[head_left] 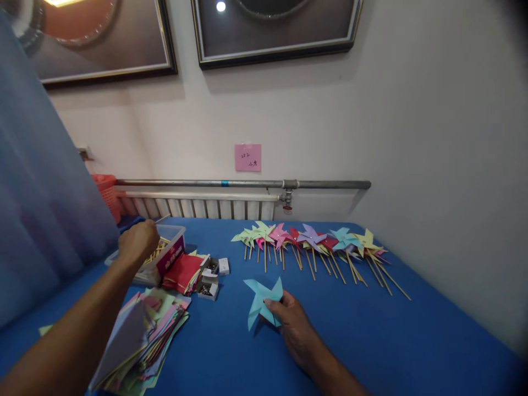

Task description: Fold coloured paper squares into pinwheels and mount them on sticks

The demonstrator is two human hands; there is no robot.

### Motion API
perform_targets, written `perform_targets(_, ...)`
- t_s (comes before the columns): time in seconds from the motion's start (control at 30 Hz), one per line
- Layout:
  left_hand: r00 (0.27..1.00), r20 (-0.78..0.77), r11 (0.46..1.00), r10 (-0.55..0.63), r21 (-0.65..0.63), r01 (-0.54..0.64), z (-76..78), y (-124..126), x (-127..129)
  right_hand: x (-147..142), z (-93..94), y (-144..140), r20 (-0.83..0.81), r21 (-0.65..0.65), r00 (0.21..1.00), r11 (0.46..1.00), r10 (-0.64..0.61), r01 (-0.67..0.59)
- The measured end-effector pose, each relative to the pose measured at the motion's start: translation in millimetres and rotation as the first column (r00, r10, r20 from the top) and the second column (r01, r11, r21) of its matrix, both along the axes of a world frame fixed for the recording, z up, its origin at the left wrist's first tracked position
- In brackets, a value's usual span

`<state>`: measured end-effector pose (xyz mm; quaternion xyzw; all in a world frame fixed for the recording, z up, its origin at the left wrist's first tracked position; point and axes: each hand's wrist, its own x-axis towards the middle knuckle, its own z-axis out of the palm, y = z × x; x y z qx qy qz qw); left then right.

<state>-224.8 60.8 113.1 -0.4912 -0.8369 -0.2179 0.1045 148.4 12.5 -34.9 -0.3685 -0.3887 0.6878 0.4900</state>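
My right hand (292,319) pinches a light blue paper pinwheel (260,302) over the table, thumb pressed at its centre; no stick shows on it. Above a clear plastic box (172,250) with a purple label, my left hand (139,242) is closed on a thin wooden stick (163,218), whose end pokes out past the fingers. More wooden sticks (157,250) lie in the box. Beside it rest a stack of red paper squares (184,271) and two small open white boxes (208,288) of metal pins or tacks. A closed small white box (223,267) stands next to them.
A row of finished pinwheels on sticks (312,237) lies along the back right of the blue table (231,352). Loose coloured paper (140,341) is piled at front left. Behind are a radiator (214,209), pipe (256,183) and wall. A blue curtain (45,192) hangs left.
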Motion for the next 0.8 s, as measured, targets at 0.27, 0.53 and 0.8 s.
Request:
perform_targets(0.27, 0.72, 0.566, 0.916, -0.401, 0.267, 0.3, -84.1, -5, 139, 3, 4.2, 2, -0.044, -0.012, 0.996, 0.997, -0.078, 0.077)
perform_targets(0.53, 0.296, 0.849, 0.79, -0.438, 0.207, 0.577, -150.7, -13, 185, 5, 1.1, 6, -0.043, 0.014, 0.996, 0.997, -0.076, 0.077)
perform_targets(0.8, 0.251, 0.877, 0.747, -0.411, 0.166, 0.643, -157.4, -13, 188, 6, 4.3, 5, -0.049, -0.005, 0.995, 0.996, -0.088, 0.088)
